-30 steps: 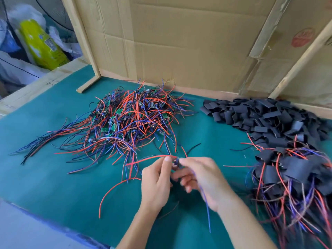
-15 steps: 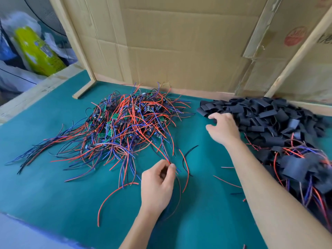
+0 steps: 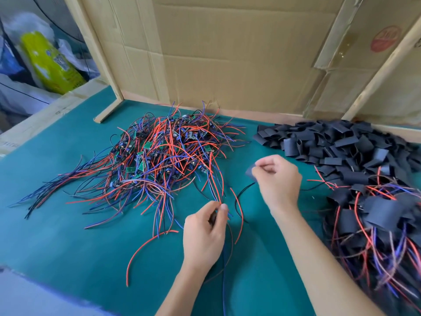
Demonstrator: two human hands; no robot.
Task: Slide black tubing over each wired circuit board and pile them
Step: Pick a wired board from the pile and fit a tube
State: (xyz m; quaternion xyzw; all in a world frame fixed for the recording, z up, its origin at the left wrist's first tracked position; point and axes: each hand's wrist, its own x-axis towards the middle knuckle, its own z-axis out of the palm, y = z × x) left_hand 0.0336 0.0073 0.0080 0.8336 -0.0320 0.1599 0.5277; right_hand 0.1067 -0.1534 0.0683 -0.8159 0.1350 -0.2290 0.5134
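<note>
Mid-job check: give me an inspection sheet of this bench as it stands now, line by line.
Surface: green mat, wires lying loose on it.
Job's things: unsleeved board pile rear centre; black tubing pile rear right; sleeved pile at right.
Clutter: loose red wire in front of the board pile.
Grippers: left hand pinches a bundle of wires; right hand pinches one tubing piece, blurred.
Cables: red, blue and black leads tangled.
Surroundings: cardboard wall behind; yellow pack beyond the bench, far left.
</note>
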